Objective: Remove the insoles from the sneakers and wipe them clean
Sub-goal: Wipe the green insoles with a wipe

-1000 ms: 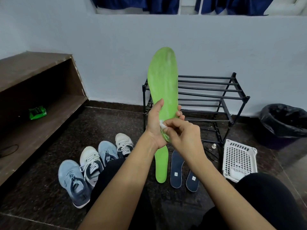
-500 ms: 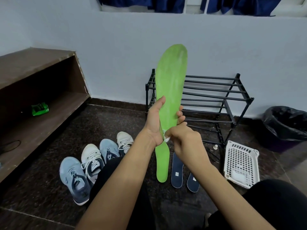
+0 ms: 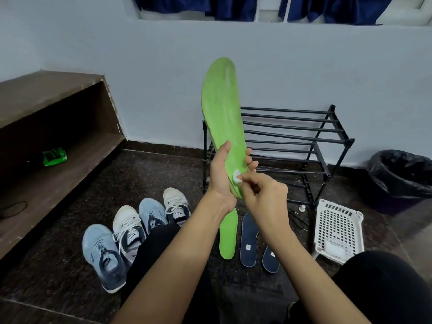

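My left hand (image 3: pixel 221 174) grips a green insole (image 3: pixel 222 106) near its heel and holds it upright in front of me. My right hand (image 3: pixel 264 192) pinches a small white wipe (image 3: pixel 236 176) against the insole's lower part. A second green insole (image 3: pixel 228 237) and two dark blue insoles (image 3: pixel 249 239) lie on the dark floor below my hands. Several sneakers (image 3: pixel 126 230), pale blue and white, stand in a row at the lower left, partly behind my knee.
A black metal shoe rack (image 3: pixel 304 141) stands against the wall behind the insole. To the right a white plastic basket (image 3: pixel 339 228) leans by the rack, and a black-lined bin (image 3: pixel 402 174) stands beyond. A wooden shelf (image 3: pixel 58 141) with a green packet (image 3: pixel 54 156) runs along the left.
The insole's tip has tilted from right back toward the left. My right hand with the wipe has shifted slightly on the lower part of the insole. My left hand keeps its grip.
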The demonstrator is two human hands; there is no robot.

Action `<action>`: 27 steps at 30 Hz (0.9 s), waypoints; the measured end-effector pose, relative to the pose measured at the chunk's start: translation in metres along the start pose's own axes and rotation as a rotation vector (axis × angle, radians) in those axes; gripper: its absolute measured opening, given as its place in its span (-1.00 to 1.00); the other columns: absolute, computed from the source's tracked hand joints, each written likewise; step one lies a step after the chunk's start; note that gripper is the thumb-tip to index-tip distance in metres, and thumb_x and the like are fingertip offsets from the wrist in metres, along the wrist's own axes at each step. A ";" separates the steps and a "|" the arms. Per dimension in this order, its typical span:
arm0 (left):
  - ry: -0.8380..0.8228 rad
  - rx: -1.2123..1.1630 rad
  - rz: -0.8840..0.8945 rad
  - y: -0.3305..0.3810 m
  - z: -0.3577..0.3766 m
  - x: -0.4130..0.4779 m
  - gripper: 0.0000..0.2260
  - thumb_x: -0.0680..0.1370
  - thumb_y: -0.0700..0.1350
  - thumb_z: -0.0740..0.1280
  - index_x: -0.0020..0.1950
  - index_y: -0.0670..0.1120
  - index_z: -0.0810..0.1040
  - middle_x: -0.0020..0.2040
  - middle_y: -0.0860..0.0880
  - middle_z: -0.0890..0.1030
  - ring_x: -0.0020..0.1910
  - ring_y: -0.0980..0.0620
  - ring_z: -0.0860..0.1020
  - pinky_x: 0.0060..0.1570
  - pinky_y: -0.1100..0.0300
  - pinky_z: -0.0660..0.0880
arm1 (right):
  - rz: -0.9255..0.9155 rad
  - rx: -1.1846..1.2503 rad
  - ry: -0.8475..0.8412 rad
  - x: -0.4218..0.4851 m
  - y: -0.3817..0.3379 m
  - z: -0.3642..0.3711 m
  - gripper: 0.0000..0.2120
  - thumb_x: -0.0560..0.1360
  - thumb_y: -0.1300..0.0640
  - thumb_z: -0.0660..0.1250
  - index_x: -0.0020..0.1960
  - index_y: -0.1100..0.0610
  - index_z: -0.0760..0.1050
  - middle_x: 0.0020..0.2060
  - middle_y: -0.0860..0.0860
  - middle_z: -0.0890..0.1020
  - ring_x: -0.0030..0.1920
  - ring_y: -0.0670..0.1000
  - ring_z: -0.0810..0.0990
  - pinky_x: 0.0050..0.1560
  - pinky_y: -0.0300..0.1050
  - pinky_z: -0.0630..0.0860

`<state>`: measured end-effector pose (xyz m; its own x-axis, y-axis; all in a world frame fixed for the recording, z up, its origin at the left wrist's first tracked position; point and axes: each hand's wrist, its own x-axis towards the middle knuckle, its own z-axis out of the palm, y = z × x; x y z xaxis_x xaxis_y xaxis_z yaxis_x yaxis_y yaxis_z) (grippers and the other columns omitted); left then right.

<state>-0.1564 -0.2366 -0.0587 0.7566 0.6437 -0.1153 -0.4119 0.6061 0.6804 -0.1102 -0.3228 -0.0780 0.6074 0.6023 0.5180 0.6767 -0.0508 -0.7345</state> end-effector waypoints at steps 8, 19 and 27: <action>-0.054 -0.058 -0.011 0.007 0.000 0.001 -0.53 0.40 0.21 0.27 -0.05 -0.20 0.54 -0.31 -0.04 0.49 -0.31 0.02 0.53 -0.09 0.17 0.51 | 0.197 0.160 -0.193 0.000 -0.012 -0.013 -0.89 0.41 0.26 0.45 -0.10 0.10 0.69 -0.34 -0.11 0.65 -0.34 -0.26 0.55 -0.26 -0.48 0.39; 0.042 -0.074 0.012 -0.011 0.006 0.002 -0.63 0.53 0.15 0.22 -0.09 -0.16 0.55 -0.28 -0.05 0.51 -0.21 0.00 0.56 -0.11 0.18 0.54 | 0.037 -0.099 0.104 0.014 -0.003 0.005 -0.85 0.41 0.30 0.42 -0.06 0.12 0.68 -0.18 0.06 0.71 -0.21 0.05 0.66 -0.12 -0.28 0.46; 0.012 -0.098 -0.014 -0.002 0.000 0.005 -0.60 0.41 0.16 0.27 -0.09 -0.19 0.54 -0.31 -0.04 0.50 -0.25 -0.01 0.58 -0.03 0.15 0.53 | 0.139 0.042 -0.214 0.010 -0.009 -0.015 -0.86 0.41 0.26 0.44 -0.07 0.09 0.69 -0.30 -0.06 0.67 -0.33 -0.29 0.54 -0.24 -0.51 0.38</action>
<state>-0.1521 -0.2346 -0.0603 0.7566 0.6400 -0.1337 -0.4493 0.6575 0.6048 -0.1045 -0.3285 -0.0595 0.5885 0.7472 0.3089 0.5723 -0.1151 -0.8120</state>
